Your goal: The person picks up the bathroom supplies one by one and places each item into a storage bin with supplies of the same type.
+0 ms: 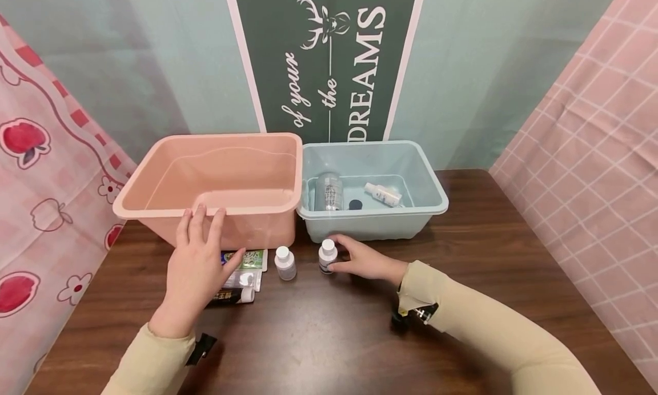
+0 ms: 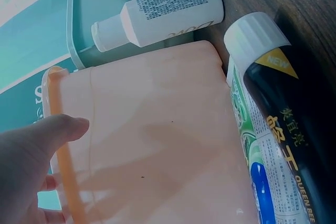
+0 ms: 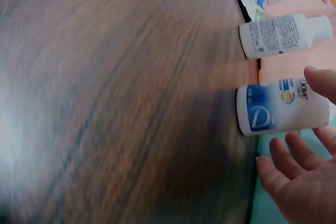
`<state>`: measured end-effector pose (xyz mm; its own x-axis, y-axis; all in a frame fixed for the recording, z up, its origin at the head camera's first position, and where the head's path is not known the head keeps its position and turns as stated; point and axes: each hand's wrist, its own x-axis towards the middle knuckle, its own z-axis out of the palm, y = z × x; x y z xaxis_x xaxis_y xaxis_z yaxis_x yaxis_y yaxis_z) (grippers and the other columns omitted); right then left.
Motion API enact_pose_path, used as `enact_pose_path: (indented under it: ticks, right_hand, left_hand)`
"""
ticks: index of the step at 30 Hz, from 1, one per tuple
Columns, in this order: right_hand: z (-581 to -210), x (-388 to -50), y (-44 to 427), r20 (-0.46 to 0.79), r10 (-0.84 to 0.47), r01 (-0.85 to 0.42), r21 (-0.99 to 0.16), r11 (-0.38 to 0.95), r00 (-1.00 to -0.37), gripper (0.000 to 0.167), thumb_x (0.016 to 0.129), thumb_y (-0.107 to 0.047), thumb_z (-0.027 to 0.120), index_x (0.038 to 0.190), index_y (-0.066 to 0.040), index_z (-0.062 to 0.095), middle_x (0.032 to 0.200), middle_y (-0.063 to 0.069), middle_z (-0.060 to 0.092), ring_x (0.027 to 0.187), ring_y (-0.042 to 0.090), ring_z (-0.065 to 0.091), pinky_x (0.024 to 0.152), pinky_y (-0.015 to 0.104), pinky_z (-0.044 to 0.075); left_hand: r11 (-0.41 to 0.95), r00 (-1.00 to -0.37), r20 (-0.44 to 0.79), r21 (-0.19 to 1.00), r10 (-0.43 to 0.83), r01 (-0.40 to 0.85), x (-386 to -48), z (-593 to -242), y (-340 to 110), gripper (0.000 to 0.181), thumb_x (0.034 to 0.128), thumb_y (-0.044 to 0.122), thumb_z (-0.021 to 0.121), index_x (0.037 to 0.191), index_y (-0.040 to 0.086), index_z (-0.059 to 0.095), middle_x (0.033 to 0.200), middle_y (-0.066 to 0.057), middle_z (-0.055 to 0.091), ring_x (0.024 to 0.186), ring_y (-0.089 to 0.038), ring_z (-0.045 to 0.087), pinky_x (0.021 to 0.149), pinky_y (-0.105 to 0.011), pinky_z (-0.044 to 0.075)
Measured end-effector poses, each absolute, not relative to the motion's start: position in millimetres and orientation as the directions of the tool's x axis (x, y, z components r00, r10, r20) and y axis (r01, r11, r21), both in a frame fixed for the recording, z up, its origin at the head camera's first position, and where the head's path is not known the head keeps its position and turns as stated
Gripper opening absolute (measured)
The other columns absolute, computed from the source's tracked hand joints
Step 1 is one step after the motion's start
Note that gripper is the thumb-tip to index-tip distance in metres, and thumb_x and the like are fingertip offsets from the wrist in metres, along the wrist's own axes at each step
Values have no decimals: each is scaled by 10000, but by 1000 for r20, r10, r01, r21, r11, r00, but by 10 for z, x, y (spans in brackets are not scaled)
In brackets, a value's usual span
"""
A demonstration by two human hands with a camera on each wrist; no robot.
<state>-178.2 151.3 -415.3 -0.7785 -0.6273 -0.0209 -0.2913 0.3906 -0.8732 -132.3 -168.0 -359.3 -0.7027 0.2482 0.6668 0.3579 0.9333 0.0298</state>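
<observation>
My right hand is around a small white Dove bottle that stands upright on the table. Its thumb lies in front of the bottle's upper part and its fingers are on the far side, loosely bent, with a visible gap. A second white bottle stands to the left. My left hand is at the near rim of the pink bin, fingers fairly straight and thumb spread on the outer side. Beneath it lie a black tube with a white cap and green-and-white packaging, partly hidden.
A light blue bin adjoins the pink one on the right. Inside it lie a clear grey bottle, a small white bottle and a dark round piece. Curtains hang behind and on both sides of the brown table.
</observation>
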Motion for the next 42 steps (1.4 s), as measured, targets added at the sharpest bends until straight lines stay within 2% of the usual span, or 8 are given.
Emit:
enact_pose_path:
  ticks: [6,10,14,22,29,33,39,42]
  right_hand:
    - [-4179,-1789,1478,8,-604,-324,-850,416,-797,473,828,-89,688,1243,14,485,1115,60,572,1049,174,523,948,332,407]
    - [-4171,-1775,1475,20,-588,-355,-814,460,-809,392,829,-146,696,1173,-35,544,1034,13,593,976,146,532,905,323,421]
    - [-4155,-1757,1480,56,-569,-393,-779,489,-820,382,834,-183,695,1171,-67,558,999,10,598,941,153,535,884,341,436]
    - [-4160,-1705,1466,166,-475,-401,-798,451,-864,594,804,-117,720,1314,-15,431,1097,117,605,968,205,579,846,363,476]
    - [-4092,-1657,1480,226,-492,-465,-766,443,-841,603,829,-134,696,1341,-38,393,1136,129,580,978,218,564,865,424,465]
    - [-4044,-1646,1490,226,-521,-491,-743,454,-823,597,837,-133,686,1351,-41,397,1135,115,577,966,198,556,869,396,459]
    - [-3933,-1623,1507,249,-607,-588,-667,458,-755,576,829,-137,695,1328,-5,439,1212,118,545,1051,198,524,912,355,435]
    - [-3868,-1620,1528,246,-613,-597,-649,472,-751,559,824,-140,700,1317,-28,462,1214,100,545,1056,185,520,909,346,435]
  left_hand:
    - [932,-711,659,41,246,360,-1337,-3583,-1649,792,667,355,766,1302,0,456,1323,-317,380,1203,-533,342,630,-603,484]
    - [933,-712,659,46,241,358,-1346,-3604,-1647,788,671,360,756,1304,4,451,1329,-312,374,1208,-531,337,636,-613,480]
    - [933,-700,671,37,243,359,-1362,-3617,-1661,794,666,368,753,1303,1,452,1317,-312,380,1199,-534,346,650,-617,475]
    - [935,-706,668,47,233,353,-1358,-3630,-1664,789,663,366,760,1297,6,459,1310,-313,386,1190,-534,355,675,-614,473]
    - [933,-709,667,56,229,355,-1348,-3633,-1661,784,662,361,761,1294,10,458,1308,-311,386,1195,-533,349,663,-617,474]
    - [935,-712,665,57,225,349,-1332,-3629,-1661,774,671,362,757,1293,12,460,1309,-309,388,1195,-531,350,639,-613,478]
    - [936,-696,682,48,224,349,-1311,-3613,-1666,770,665,362,752,1286,7,467,1298,-313,398,1183,-538,361,587,-617,472]
    - [937,-693,686,48,220,345,-1316,-3602,-1665,769,667,362,751,1287,9,465,1301,-309,398,1188,-533,359,578,-618,470]
